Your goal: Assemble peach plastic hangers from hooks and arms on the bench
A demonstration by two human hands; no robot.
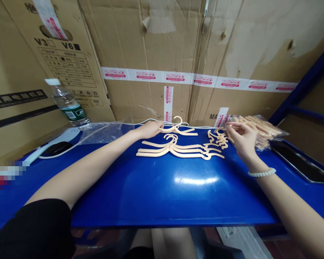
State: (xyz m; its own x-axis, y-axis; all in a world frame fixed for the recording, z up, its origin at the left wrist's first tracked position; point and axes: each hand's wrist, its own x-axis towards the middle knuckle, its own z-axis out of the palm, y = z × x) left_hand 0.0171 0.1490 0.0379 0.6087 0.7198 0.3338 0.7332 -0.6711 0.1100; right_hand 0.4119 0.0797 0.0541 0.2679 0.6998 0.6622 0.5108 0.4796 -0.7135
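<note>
My left hand (152, 129) is closed on the left end of the rearmost beige plastic hanger (187, 131), which lies on the blue table. Its hook (178, 120) points up toward the cardboard. In front of it several similar hanger parts (156, 152) lie in a neat stack, their hooks together. Curved beige pieces (213, 150) touch the right ends of that stack. Just left of my right hand (242, 138) is a small heap of wavy beige pieces (220, 138). The right thumb and fingertips are pinched together above this heap; what they hold is too small to make out.
A clear plastic bag of beige parts (267, 129) lies behind my right hand, with a dark phone (302, 162) farther right. At the left are a water bottle (71, 108), a white cable, a black mouse-like object (58, 148) and clear film (105, 133). Cardboard (151, 46) stands behind.
</note>
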